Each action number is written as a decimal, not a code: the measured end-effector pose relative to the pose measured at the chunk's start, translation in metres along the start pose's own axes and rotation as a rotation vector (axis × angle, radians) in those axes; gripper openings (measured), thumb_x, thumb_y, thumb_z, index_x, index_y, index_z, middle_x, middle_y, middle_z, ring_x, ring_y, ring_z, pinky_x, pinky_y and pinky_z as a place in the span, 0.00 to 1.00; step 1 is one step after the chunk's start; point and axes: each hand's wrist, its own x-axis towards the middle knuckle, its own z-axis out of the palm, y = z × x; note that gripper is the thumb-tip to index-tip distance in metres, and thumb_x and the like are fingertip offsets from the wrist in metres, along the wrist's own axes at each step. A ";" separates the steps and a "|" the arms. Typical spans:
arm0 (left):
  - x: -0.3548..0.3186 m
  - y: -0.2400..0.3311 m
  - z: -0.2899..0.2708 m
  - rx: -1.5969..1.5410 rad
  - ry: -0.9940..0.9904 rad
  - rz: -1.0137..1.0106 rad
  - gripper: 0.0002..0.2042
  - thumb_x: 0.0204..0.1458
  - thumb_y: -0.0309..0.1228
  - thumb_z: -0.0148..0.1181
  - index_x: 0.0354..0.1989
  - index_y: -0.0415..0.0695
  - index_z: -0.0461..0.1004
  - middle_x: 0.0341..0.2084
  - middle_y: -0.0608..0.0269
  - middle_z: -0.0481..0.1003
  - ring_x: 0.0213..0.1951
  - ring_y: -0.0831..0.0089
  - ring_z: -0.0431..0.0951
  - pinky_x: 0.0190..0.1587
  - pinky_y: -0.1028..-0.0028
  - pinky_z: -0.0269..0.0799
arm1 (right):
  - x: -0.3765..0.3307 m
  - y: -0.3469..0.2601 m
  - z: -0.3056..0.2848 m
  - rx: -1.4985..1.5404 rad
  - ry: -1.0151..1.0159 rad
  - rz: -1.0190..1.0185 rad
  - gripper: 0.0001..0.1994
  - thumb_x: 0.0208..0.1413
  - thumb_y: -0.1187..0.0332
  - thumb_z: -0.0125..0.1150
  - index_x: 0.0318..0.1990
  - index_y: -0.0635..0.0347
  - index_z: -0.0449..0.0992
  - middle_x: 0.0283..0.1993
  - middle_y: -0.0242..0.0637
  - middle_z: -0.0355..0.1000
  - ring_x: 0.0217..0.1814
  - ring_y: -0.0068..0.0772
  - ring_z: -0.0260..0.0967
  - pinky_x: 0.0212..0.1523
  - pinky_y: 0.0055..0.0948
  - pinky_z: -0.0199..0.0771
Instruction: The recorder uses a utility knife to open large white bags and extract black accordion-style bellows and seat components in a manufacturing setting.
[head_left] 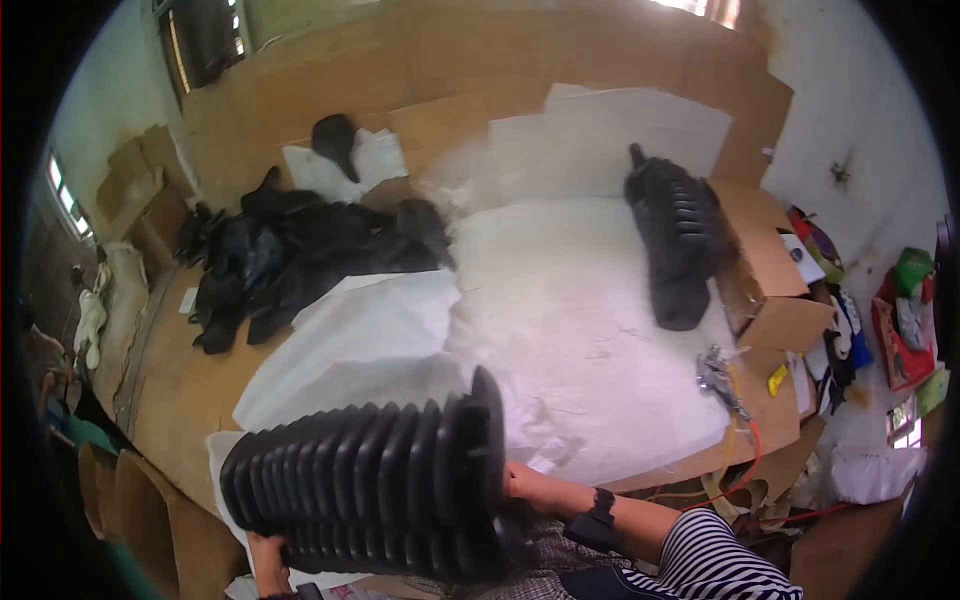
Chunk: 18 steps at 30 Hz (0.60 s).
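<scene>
A long stack of nested black moulded pieces [350, 480] lies sideways across the front of my body, its ribbed edges facing up. My left hand [268, 560] grips its lower left end, and the fingers are partly hidden under it. At the right end, my right hand [516, 482] holds the stack, with most of its fingers out of sight behind the last piece. Beyond the stack, white sheets [350, 340] cover part of the table. A second black stack [680, 240] lies on the white surface at the far right.
A heap of loose black pieces [300, 250] lies at the far left, and one single black piece [337, 142] rests behind it on white paper. A metal spray gun [718, 378] with a red hose [752, 450] sits at the right edge, near a cardboard box [765, 250].
</scene>
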 end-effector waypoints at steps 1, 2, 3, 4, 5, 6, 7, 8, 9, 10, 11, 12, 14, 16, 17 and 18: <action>0.003 0.006 0.032 0.042 -0.066 0.025 0.35 0.32 0.14 0.51 0.58 0.39 0.61 0.52 0.56 0.69 0.52 0.60 0.70 0.56 0.68 0.64 | -0.025 0.016 -0.021 0.022 0.056 -0.042 0.57 0.39 0.34 0.63 0.67 0.64 0.44 0.66 0.39 0.52 0.66 0.28 0.49 0.65 0.30 0.50; 0.001 0.016 0.058 0.059 -0.083 0.027 0.34 0.31 0.14 0.53 0.56 0.38 0.64 0.49 0.56 0.71 0.50 0.61 0.72 0.54 0.68 0.65 | -0.037 0.002 -0.022 0.052 0.083 -0.078 0.56 0.39 0.35 0.63 0.67 0.64 0.44 0.66 0.38 0.53 0.66 0.28 0.51 0.65 0.30 0.52; 0.004 0.017 0.077 0.060 -0.149 0.061 0.33 0.30 0.14 0.55 0.55 0.38 0.65 0.49 0.57 0.72 0.50 0.62 0.72 0.54 0.68 0.65 | -0.062 -0.015 -0.022 0.049 0.167 -0.022 0.50 0.43 0.42 0.64 0.66 0.64 0.46 0.64 0.38 0.55 0.65 0.28 0.52 0.63 0.29 0.55; 0.011 0.019 0.099 0.059 -0.221 0.101 0.33 0.29 0.14 0.56 0.54 0.38 0.66 0.48 0.57 0.72 0.49 0.63 0.73 0.54 0.68 0.66 | -0.080 -0.026 -0.024 0.038 0.168 -0.036 0.50 0.43 0.42 0.64 0.66 0.64 0.46 0.64 0.38 0.55 0.65 0.28 0.52 0.63 0.29 0.55; 0.018 0.028 0.126 0.098 -0.305 0.110 0.33 0.29 0.14 0.56 0.53 0.38 0.67 0.48 0.58 0.73 0.49 0.63 0.73 0.54 0.68 0.66 | -0.097 -0.034 -0.029 0.067 0.302 -0.027 0.47 0.45 0.49 0.64 0.66 0.63 0.47 0.63 0.39 0.56 0.64 0.29 0.54 0.62 0.30 0.56; 0.022 0.038 0.156 0.140 -0.380 0.121 0.32 0.28 0.14 0.57 0.52 0.38 0.68 0.48 0.59 0.73 0.49 0.64 0.73 0.54 0.68 0.66 | -0.108 -0.040 -0.037 0.098 0.427 -0.016 0.43 0.47 0.56 0.65 0.65 0.63 0.47 0.63 0.39 0.56 0.64 0.30 0.55 0.61 0.30 0.58; 0.026 0.046 0.199 0.092 -0.449 0.118 0.32 0.29 0.13 0.56 0.52 0.39 0.68 0.48 0.60 0.73 0.50 0.64 0.72 0.55 0.68 0.65 | -0.120 -0.063 -0.043 0.079 0.457 -0.040 0.43 0.47 0.56 0.65 0.65 0.63 0.47 0.63 0.39 0.56 0.64 0.30 0.55 0.61 0.30 0.58; 0.040 0.043 0.226 0.059 -0.479 0.139 0.33 0.29 0.11 0.57 0.52 0.39 0.68 0.49 0.60 0.73 0.52 0.64 0.71 0.56 0.67 0.65 | -0.129 -0.078 -0.050 0.062 0.480 -0.087 0.43 0.47 0.57 0.65 0.65 0.63 0.47 0.62 0.39 0.56 0.64 0.30 0.55 0.61 0.30 0.58; 0.033 0.061 0.257 0.079 -0.496 0.155 0.34 0.28 0.11 0.58 0.53 0.39 0.68 0.49 0.60 0.72 0.52 0.63 0.71 0.56 0.66 0.65 | -0.127 -0.084 -0.065 0.058 0.476 -0.118 0.43 0.47 0.57 0.65 0.65 0.63 0.47 0.62 0.39 0.56 0.63 0.30 0.55 0.61 0.30 0.58; 0.044 0.065 0.278 0.066 -0.524 0.172 0.35 0.27 0.10 0.59 0.54 0.39 0.67 0.48 0.60 0.73 0.52 0.63 0.71 0.56 0.66 0.65 | -0.163 -0.065 -0.082 0.030 0.482 -0.159 0.43 0.47 0.58 0.65 0.65 0.63 0.47 0.62 0.39 0.57 0.63 0.30 0.55 0.61 0.30 0.58; 0.049 0.078 0.308 0.089 -0.629 0.196 0.35 0.28 0.09 0.58 0.54 0.39 0.67 0.48 0.61 0.73 0.52 0.65 0.70 0.55 0.66 0.66 | -0.214 -0.025 -0.105 0.005 0.491 -0.199 0.43 0.47 0.58 0.65 0.65 0.63 0.47 0.62 0.39 0.57 0.63 0.30 0.55 0.61 0.30 0.58; 0.061 0.084 0.334 0.136 -0.730 0.205 0.34 0.29 0.09 0.57 0.54 0.40 0.67 0.49 0.62 0.72 0.53 0.67 0.70 0.55 0.67 0.65 | -0.264 0.016 -0.131 -0.018 0.498 -0.239 0.42 0.47 0.59 0.65 0.65 0.63 0.47 0.62 0.40 0.57 0.63 0.30 0.55 0.61 0.30 0.58; 0.068 0.094 0.416 0.091 -0.829 0.280 0.34 0.31 0.09 0.56 0.55 0.41 0.67 0.49 0.64 0.72 0.52 0.69 0.70 0.56 0.69 0.63 | -0.291 0.023 -0.165 -0.048 0.546 -0.342 0.42 0.47 0.60 0.65 0.65 0.63 0.47 0.62 0.40 0.57 0.63 0.30 0.56 0.61 0.30 0.59; 0.085 0.100 0.477 0.156 -0.948 0.260 0.36 0.31 0.09 0.57 0.57 0.40 0.65 0.52 0.64 0.70 0.54 0.70 0.68 0.58 0.70 0.61 | -0.280 0.000 -0.181 -0.064 0.579 -0.429 0.41 0.47 0.61 0.65 0.65 0.63 0.47 0.62 0.40 0.57 0.63 0.31 0.56 0.61 0.30 0.59; 0.094 0.100 0.504 0.123 -0.972 0.284 0.36 0.31 0.08 0.56 0.58 0.41 0.64 0.53 0.65 0.70 0.54 0.71 0.67 0.59 0.70 0.60 | -0.269 -0.013 -0.185 -0.068 0.595 -0.467 0.41 0.47 0.62 0.65 0.65 0.63 0.47 0.62 0.40 0.57 0.63 0.31 0.56 0.60 0.30 0.59; 0.098 0.105 0.529 0.091 -0.995 0.310 0.37 0.31 0.08 0.56 0.58 0.41 0.64 0.54 0.65 0.69 0.55 0.71 0.66 0.60 0.70 0.59 | -0.254 -0.027 -0.189 -0.071 0.608 -0.505 0.41 0.47 0.62 0.65 0.65 0.63 0.47 0.62 0.40 0.57 0.63 0.31 0.56 0.60 0.30 0.59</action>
